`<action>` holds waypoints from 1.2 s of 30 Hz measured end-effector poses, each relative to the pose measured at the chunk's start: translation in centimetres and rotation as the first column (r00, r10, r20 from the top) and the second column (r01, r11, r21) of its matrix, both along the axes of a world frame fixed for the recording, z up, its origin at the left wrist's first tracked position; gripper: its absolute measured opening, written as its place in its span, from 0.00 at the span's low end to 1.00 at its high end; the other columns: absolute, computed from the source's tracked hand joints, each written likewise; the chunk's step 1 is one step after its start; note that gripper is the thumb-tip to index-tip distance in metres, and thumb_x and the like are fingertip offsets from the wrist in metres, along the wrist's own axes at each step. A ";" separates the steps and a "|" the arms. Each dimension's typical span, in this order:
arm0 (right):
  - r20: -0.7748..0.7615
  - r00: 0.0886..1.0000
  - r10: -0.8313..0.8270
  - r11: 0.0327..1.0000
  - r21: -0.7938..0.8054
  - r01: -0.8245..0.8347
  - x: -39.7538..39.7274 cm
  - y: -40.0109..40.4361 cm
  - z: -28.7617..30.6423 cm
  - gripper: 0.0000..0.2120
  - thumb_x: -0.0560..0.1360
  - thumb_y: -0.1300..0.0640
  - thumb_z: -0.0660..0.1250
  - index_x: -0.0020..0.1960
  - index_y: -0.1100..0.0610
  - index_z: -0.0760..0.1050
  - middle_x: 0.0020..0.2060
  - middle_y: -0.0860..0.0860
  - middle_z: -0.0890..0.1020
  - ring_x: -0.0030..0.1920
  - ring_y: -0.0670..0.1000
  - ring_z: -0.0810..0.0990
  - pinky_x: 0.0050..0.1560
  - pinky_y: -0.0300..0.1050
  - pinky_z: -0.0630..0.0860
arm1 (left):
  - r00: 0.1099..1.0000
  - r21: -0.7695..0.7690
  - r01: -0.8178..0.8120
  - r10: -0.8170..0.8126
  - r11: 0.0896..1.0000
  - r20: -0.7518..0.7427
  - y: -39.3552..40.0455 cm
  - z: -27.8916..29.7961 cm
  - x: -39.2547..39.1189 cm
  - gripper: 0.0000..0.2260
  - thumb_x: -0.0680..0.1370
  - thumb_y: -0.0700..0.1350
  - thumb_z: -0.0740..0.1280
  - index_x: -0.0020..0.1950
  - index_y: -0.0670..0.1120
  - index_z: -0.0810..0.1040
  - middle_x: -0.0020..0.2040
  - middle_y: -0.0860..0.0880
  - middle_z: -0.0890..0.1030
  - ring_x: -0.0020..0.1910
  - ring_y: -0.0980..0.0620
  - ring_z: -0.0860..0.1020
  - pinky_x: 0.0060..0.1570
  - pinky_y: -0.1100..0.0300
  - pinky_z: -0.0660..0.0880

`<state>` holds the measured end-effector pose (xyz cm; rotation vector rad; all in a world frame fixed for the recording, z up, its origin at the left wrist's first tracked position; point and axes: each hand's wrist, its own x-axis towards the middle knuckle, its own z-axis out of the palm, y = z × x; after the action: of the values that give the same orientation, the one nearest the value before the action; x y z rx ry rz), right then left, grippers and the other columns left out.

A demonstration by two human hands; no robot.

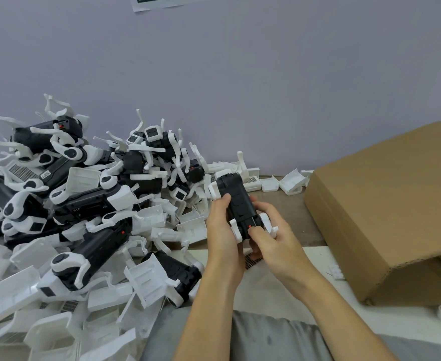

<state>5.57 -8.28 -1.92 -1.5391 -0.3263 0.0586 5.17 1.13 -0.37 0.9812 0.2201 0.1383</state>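
Both hands hold one black toy body [236,201] up in the middle, just above the table [293,213]. The left hand [222,226] wraps round the left side of the toy, with its fingers curled under and its thumb lying on top. The right hand [275,239] grips the right side and the near end, and its thumb presses down close to a small red dot [250,226] on the toy. The toy is long and dark. It points away from the person, and it has little white clips [215,190] sticking out at its corners. To the left of the hands is a big messy pile [84,204] of the same kind of black and white toy parts, and it comes almost up to the left wrist. Just past the hands, a few small white shells [269,184] lie in a row by the grey wall [240,87]. To the right of the hands sits a brown cardboard box [386,204], tipped up at an angle. Below the arms there is some grey cloth [263,342]. High up on the wall, far above the hands, the edge of a paper [162,2] shows.
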 end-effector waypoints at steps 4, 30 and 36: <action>-0.020 1.000 0.016 1.000 0.026 -0.015 -0.2 0.0 0.1 0.19 0.79 0.65 0.61 0.61 0.42 0.73 0.44 0.43 0.81 0.37 0.39 0.78 0.40 0.35 0.74 | 1.000 0.028 -0.026 0.027 0.999 -0.006 0.0 0.0 -0.1 0.14 0.79 0.54 0.63 0.38 0.53 0.83 0.34 0.51 0.81 0.30 0.54 0.81 0.33 0.58 0.78; -0.078 0.995 0.066 0.997 0.037 -0.064 0.2 -0.1 -0.4 0.21 0.78 0.65 0.59 0.60 0.40 0.74 0.35 0.39 0.81 0.33 0.41 0.76 0.40 0.42 0.74 | 0.999 0.075 -0.038 0.038 0.996 0.001 0.0 -0.4 0.4 0.13 0.80 0.54 0.62 0.52 0.46 0.81 0.39 0.50 0.82 0.29 0.53 0.78 0.32 0.59 0.73; -0.019 0.999 0.027 1.000 -0.003 -0.028 0.1 -0.1 -0.3 0.19 0.80 0.63 0.61 0.60 0.39 0.73 0.34 0.33 0.79 0.35 0.36 0.77 0.38 0.33 0.73 | 0.999 0.064 -0.046 0.046 0.997 0.004 -0.1 -0.5 0.4 0.14 0.79 0.54 0.62 0.54 0.46 0.81 0.42 0.48 0.82 0.35 0.52 0.79 0.40 0.54 0.77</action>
<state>5.68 -8.39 -2.26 -1.5361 -0.3323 0.0953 5.60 1.07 -0.84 1.0397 0.2374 0.1891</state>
